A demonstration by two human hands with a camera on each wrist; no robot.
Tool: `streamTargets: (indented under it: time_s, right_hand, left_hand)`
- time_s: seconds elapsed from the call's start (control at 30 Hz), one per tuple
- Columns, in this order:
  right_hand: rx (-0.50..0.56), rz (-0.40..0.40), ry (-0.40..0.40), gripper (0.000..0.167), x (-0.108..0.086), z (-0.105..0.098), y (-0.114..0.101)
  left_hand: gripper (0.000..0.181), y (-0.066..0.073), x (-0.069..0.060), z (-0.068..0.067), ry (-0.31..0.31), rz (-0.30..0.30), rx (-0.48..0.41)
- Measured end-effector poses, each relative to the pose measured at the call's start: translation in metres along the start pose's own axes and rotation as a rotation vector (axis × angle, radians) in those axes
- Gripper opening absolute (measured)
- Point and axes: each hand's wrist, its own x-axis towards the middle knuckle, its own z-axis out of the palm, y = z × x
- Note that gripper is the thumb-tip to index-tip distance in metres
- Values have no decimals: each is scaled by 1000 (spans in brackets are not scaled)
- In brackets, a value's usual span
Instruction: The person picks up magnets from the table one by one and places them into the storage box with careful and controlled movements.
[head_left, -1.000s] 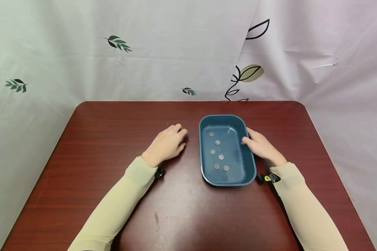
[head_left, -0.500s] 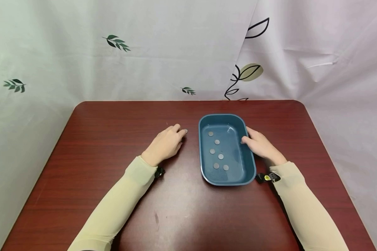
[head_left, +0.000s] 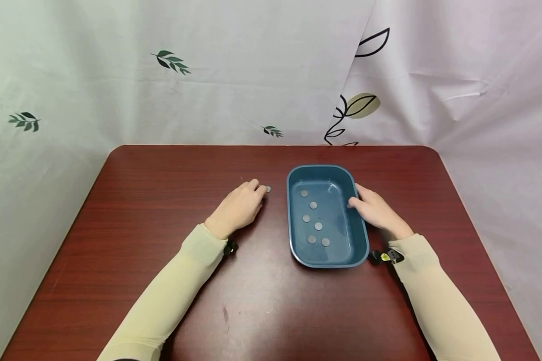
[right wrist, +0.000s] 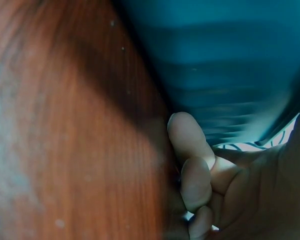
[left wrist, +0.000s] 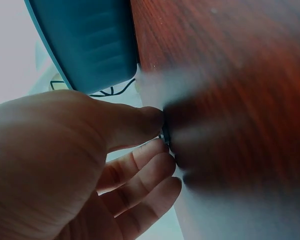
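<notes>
My left hand rests on the table to the left of a blue plastic tray. A small grey coin peeks out at its index fingertip. Seen from the left wrist, thumb and fingertips meet around the thin dark edge of that coin, right at the tabletop. My right hand grips the tray's right wall, thumb over the rim and fingers outside. In the right wrist view, curled fingers lie low against the tray's outer side. Several similar coins lie flat and apart inside the tray.
The reddish-brown wooden table has its far edge close behind the tray. A pale curtain with leaf prints hangs behind it and along both sides.
My left fingers have drawn together, the thumb tucking in under them, and the coin now shows at the index fingertip. The right hand and the tray stay put.
</notes>
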Motion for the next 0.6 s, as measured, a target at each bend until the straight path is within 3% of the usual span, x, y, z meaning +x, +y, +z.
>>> streamTargets:
  time_s: [0.17,0.4,0.6]
  right_hand:
    - [-16,-19,10,50,0,0,0]
    - [-21,-19,7,53,0,0,0]
    - [-5,-6,-2,55,0,0,-1]
  left_hand:
    - [11,2,-1,-1,-1,-4,15]
    - [17,5,-6,-2,-24,38,147]
    - [18,6,-9,-4,-48,17,121]
